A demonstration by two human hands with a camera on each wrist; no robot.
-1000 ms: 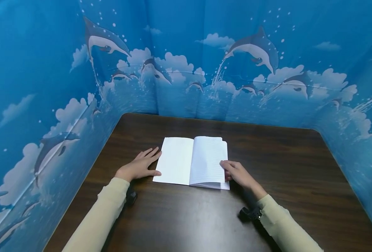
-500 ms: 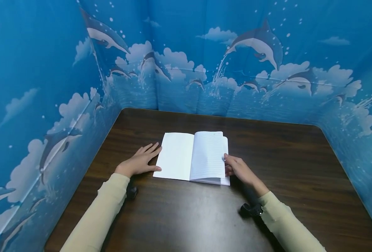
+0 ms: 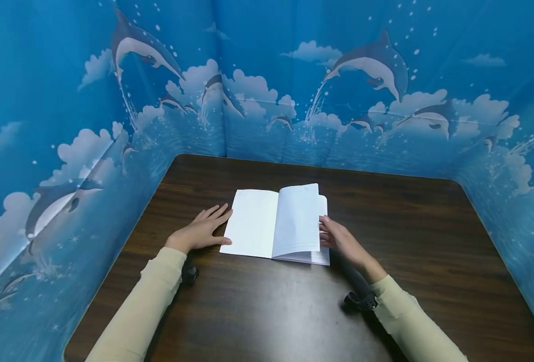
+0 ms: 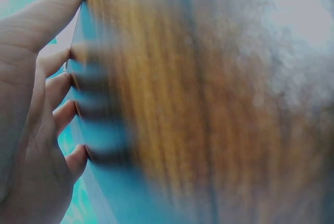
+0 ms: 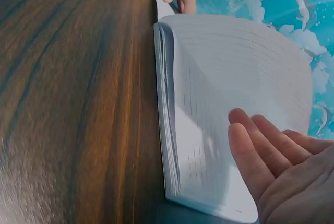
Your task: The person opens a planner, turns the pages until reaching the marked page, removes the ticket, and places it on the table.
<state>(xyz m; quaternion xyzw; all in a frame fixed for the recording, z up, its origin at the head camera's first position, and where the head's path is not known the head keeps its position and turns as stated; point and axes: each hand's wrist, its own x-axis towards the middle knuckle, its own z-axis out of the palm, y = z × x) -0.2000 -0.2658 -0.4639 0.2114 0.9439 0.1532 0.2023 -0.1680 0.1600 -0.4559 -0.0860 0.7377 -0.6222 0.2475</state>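
Note:
An open notebook (image 3: 251, 223) lies on the dark wooden table (image 3: 398, 226), its left page blank. My left hand (image 3: 199, 234) rests spread out at the notebook's left side, with the thumb and fingertips on its edge. At the right side, my right hand (image 3: 341, 244) holds its loosely straight fingers behind the free edge of a raised ruled page (image 3: 296, 218). In the right wrist view the page (image 5: 235, 72) bows upward, and the fingertips (image 5: 241, 132) of the right hand are at its underside. More pages lie below it.
A blue curtain (image 3: 258, 136) printed with dolphins and clouds surrounds the table on the back and sides. Dark straps with small devices sit on both wrists, the right one (image 3: 361, 301) close over the table.
The raised page's free edge has lifted and shifted slightly left. My right fingers, earlier at its edge with the thumb on top, now reach behind it. The left hand stays at the notebook's edge.

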